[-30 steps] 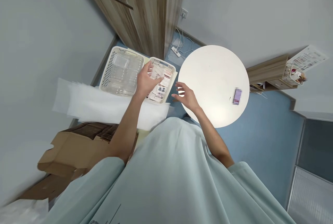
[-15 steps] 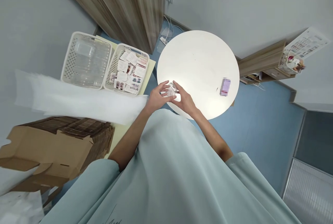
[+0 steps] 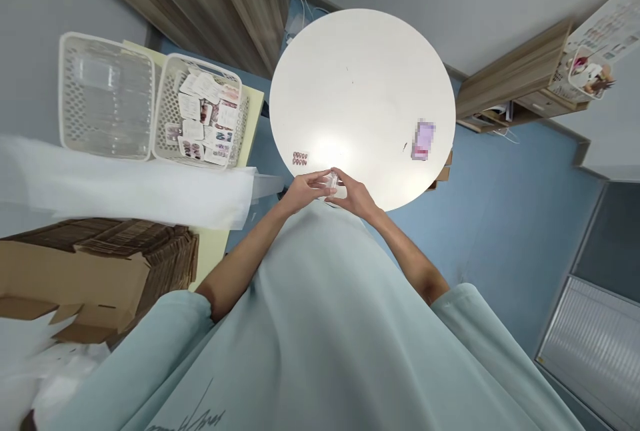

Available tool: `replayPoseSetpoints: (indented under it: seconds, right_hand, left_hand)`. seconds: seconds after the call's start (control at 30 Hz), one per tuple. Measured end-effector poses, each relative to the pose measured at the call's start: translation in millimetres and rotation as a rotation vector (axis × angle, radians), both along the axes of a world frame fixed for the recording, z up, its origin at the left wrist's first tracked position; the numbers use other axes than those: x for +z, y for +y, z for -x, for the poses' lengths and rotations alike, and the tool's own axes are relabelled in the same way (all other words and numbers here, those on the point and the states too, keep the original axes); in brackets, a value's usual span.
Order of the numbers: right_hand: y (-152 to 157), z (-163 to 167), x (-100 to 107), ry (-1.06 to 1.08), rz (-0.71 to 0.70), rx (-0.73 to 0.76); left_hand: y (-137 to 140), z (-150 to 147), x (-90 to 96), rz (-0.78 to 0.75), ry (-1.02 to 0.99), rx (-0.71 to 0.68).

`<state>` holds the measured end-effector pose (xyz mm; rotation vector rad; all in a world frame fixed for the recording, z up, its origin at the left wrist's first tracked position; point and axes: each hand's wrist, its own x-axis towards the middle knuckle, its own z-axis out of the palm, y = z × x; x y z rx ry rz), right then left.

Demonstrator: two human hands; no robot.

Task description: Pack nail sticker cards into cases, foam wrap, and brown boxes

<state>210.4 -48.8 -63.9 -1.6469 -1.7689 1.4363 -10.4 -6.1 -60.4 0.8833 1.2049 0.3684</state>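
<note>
Over the near edge of the round white table (image 3: 365, 77), my left hand (image 3: 303, 192) and my right hand (image 3: 356, 196) hold a small clear plastic box (image 3: 332, 181) between them. Fingers and thumbs of both hands grip it from opposite sides, and its contents are too small to make out. Just beyond my left hand, a set of dark red press-on nails (image 3: 300, 158) lies in two rows on the tabletop. A blurred-out purple object (image 3: 423, 140) rests at the table's right side.
To the left stand a white basket (image 3: 154, 117) of packaged nail sets and another basket (image 3: 64, 97) of clear plastic boxes. White wrapping sheet (image 3: 150, 194) and flattened cardboard boxes (image 3: 165, 251) lie nearer me. A wooden shelf (image 3: 520, 77) is at the right.
The set of red nails now lies on the table, where my left hand was before. The clear box is turned more edge-on between my hands. My view has shifted.
</note>
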Motion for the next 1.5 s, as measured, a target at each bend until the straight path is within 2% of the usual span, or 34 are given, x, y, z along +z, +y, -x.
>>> replayPoseSetpoints:
  seconds: [0.2,0.37,0.47,0.57,0.67,0.73,0.8,0.9,0.97,1.07,1.27,1.5]
  right_hand:
    - [-3,-14,-10,0.032,-0.018,0.057]
    - [1,-16,-17,0.089,0.007,0.026]
    - [2,-12,-20,0.148,0.064,-0.073]
    - [-1,-4,-23,0.257,0.165,-0.223]
    - [-7,6,-25,0.432,0.298,-0.364]
    - [-11,11,-25,0.533,0.363,-0.434]
    - [-15,16,-24,0.600,0.385,-0.490]
    - [-18,20,-20,0.651,0.393,-0.540]
    - [-18,24,-16,0.652,0.401,-0.541]
    - [-16,28,-14,0.634,0.399,-0.487]
    - [-10,34,-21,0.625,0.383,-0.357]
    - [2,53,-45,0.458,0.337,-0.185]
  left_hand:
    - [5,-1,-2.1,0.025,0.002,-0.005]
    - [19,4,1.5,-0.006,0.059,-0.087]
    - [27,5,6.4,-0.129,0.189,-0.119]
    - [28,5,8.4,-0.310,0.324,-0.086]
    - [25,6,3.0,-0.442,0.341,-0.041]
    - [20,8,-3.9,-0.466,0.308,-0.002]
    - [15,10,-10.8,-0.418,0.236,0.054]
    - [6,12,-16.2,-0.242,0.069,0.118]
    - [1,12,-15.6,-0.150,-0.028,0.138]
    - [-6,12,-11.9,-0.096,-0.112,0.203]
    - [-9,25,-12.8,0.050,-0.086,0.372]
    - [-5,74,-20.7,0.065,-0.012,0.554]
